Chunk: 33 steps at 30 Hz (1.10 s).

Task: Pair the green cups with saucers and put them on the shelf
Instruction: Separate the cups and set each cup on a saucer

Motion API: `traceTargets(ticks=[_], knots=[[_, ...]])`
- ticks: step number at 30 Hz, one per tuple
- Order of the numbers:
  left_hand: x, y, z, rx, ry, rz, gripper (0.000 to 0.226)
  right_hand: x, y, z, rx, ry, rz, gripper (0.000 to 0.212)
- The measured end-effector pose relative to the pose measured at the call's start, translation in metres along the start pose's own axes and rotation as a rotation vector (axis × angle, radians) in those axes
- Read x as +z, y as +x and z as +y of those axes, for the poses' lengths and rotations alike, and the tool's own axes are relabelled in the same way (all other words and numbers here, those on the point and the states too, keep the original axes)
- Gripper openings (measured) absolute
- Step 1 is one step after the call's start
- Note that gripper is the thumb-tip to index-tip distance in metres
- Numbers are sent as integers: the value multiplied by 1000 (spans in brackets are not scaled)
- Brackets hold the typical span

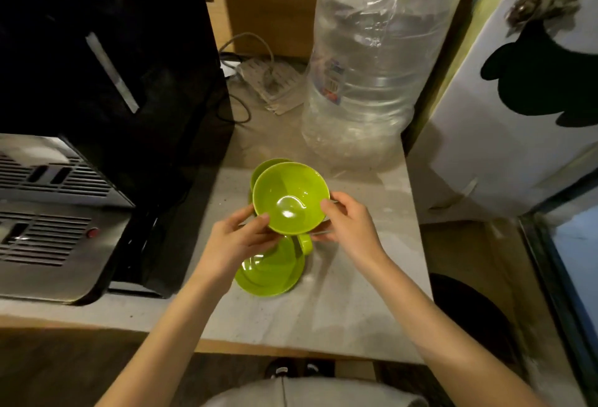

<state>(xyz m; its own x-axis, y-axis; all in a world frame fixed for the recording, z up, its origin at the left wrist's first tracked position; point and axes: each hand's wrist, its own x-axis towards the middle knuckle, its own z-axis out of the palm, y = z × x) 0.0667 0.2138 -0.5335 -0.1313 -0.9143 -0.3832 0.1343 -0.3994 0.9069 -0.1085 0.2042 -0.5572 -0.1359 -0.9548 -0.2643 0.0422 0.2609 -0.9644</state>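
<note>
Both hands hold one green cup (289, 198) above the pale worktop (356, 293): the left hand (238, 240) pinches its near-left rim, the right hand (348, 223) closes on its right side. A green saucer (270, 269) lies under it, a second green cup (260, 168) just behind, near a large plastic bottle (372, 67).

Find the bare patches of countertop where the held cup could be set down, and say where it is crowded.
Bare countertop lies right of the green saucer, out to the counter's right edge, and along the front edge nearest the person. It is crowded behind the held green cup, gripped by the left hand and right hand: a second green cup and the big plastic bottle stand there.
</note>
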Motion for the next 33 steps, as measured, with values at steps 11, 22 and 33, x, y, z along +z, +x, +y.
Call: traceTargets(ticks=[11, 22, 33], knots=[[-47, -39, -43, -111, -18, 159, 36, 42, -25, 37, 108, -227, -132, 29], [-45, -35, -58, -188, -53, 157, 40, 42, -30, 47, 129, -389, -108, 28], [-45, -29, -62, -190, -29, 143, 42, 38, -31, 49, 106, -455, -79, 29]])
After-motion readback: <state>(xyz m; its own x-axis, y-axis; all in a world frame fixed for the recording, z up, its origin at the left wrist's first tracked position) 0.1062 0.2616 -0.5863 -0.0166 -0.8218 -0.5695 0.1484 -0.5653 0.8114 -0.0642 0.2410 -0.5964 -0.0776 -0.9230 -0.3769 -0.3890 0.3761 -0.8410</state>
